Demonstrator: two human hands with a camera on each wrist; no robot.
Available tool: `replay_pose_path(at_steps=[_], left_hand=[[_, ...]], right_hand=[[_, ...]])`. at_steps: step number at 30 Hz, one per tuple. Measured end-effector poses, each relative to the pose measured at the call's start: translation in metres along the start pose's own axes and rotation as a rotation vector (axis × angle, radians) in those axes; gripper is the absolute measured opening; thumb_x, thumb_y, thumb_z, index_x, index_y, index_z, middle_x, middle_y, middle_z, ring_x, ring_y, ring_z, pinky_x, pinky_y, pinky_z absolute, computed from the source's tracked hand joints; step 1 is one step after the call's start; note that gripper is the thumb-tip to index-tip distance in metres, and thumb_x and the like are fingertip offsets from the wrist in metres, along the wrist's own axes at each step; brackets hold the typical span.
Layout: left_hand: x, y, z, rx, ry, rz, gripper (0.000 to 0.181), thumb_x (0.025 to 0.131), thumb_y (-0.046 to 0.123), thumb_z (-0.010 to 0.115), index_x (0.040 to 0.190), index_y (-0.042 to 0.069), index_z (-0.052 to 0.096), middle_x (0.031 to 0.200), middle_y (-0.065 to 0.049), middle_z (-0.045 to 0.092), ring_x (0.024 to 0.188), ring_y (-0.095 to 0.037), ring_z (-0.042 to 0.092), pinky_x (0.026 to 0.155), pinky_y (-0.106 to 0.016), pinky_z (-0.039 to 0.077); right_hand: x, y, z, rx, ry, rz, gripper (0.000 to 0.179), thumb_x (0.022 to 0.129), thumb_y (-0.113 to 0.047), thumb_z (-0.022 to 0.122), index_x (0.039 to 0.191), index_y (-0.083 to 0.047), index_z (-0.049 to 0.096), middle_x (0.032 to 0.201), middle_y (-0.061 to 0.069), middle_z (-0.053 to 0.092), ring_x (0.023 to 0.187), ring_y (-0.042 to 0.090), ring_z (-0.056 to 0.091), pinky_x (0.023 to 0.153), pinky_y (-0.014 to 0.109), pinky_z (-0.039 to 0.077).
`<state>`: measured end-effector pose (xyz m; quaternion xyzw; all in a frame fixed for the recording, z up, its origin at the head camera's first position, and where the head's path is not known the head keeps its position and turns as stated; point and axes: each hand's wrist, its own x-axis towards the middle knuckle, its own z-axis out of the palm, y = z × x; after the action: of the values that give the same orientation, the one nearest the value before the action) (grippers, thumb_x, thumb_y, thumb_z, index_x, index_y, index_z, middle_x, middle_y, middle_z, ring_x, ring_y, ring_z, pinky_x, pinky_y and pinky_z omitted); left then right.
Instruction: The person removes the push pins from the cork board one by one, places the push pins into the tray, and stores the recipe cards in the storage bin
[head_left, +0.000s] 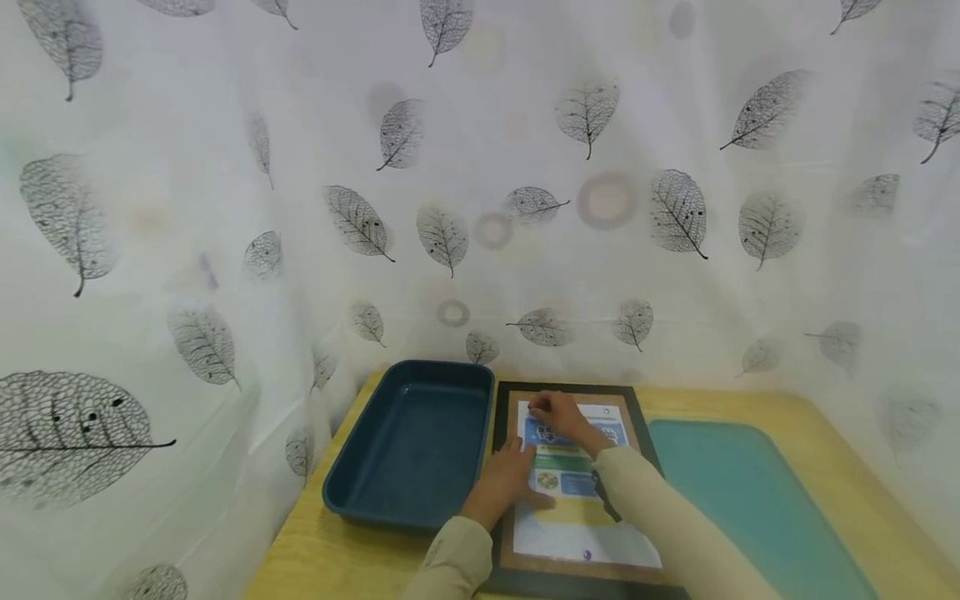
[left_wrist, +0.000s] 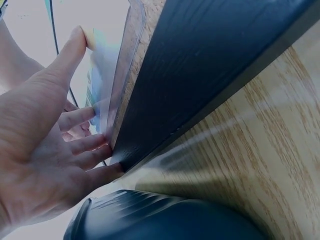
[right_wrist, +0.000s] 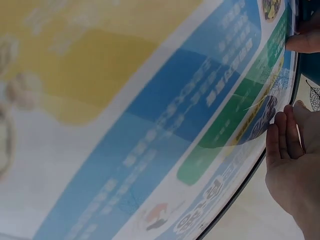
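A printed poster (head_left: 555, 533) in a clear sheet lies on a cork board (head_left: 522, 500) with a black frame (left_wrist: 185, 65). At the poster's top left corner, my right hand (head_left: 564, 418) pinches what looks like a pushpin, mostly hidden by the fingertips. My left hand (head_left: 508, 479) rests along the poster's left side with fingers spread and straight, its thumb (left_wrist: 75, 45) on the sheet and its other fingertips near the frame. One pushpin (head_left: 606, 411) sits at the top right corner, and a purple pushpin (head_left: 587, 555) at the bottom edge.
A dark blue tray (head_left: 408, 512) stands left of the board, close beside the frame. To the right lies a flat teal mat (head_left: 735, 483). Everything is on a yellowish wooden table (head_left: 300, 550). A leaf-patterned curtain (head_left: 480, 167) hangs behind and at both sides.
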<state>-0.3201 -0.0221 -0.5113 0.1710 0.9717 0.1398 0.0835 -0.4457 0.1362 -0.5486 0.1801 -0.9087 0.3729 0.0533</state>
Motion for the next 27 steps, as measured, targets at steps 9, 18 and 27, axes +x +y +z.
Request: replay_pose_path(at_steps=[9, 18, 27], left_hand=[[0.0, 0.004, -0.003, -0.019, -0.014, -0.029, 0.101, 0.074, 0.053, 0.092, 0.151, 0.003, 0.049, 0.158, -0.024, 0.042, 0.142, -0.042, 0.047, 0.116, -0.053, 0.043], [0.0, 0.001, 0.002, -0.034, -0.004, -0.031, 0.101, 0.072, 0.054, 0.092, 0.149, 0.004, 0.051, 0.158, -0.024, 0.043, 0.141, -0.041, 0.048, 0.116, -0.053, 0.042], [0.001, 0.002, 0.002, -0.024, -0.005, -0.036, 0.102, 0.072, 0.055, 0.092, 0.15, 0.005, 0.05, 0.157, -0.023, 0.043, 0.14, -0.041, 0.049, 0.115, -0.053, 0.044]], right_hand=[[-0.004, 0.012, -0.012, -0.013, 0.032, -0.013, 0.006, 0.094, -0.003, 0.073, 0.099, -0.002, 0.073, 0.095, 0.011, 0.076, 0.091, 0.028, 0.073, 0.089, 0.044, 0.061], [-0.009, 0.017, -0.024, -0.035, 0.053, 0.018, 0.007, 0.094, -0.005, 0.074, 0.101, -0.004, 0.075, 0.097, 0.01, 0.077, 0.092, 0.027, 0.074, 0.089, 0.043, 0.061], [-0.016, 0.02, -0.039, -0.059, 0.024, 0.046, 0.008, 0.095, -0.004, 0.072, 0.103, -0.002, 0.074, 0.096, 0.01, 0.076, 0.093, 0.028, 0.072, 0.092, 0.048, 0.059]])
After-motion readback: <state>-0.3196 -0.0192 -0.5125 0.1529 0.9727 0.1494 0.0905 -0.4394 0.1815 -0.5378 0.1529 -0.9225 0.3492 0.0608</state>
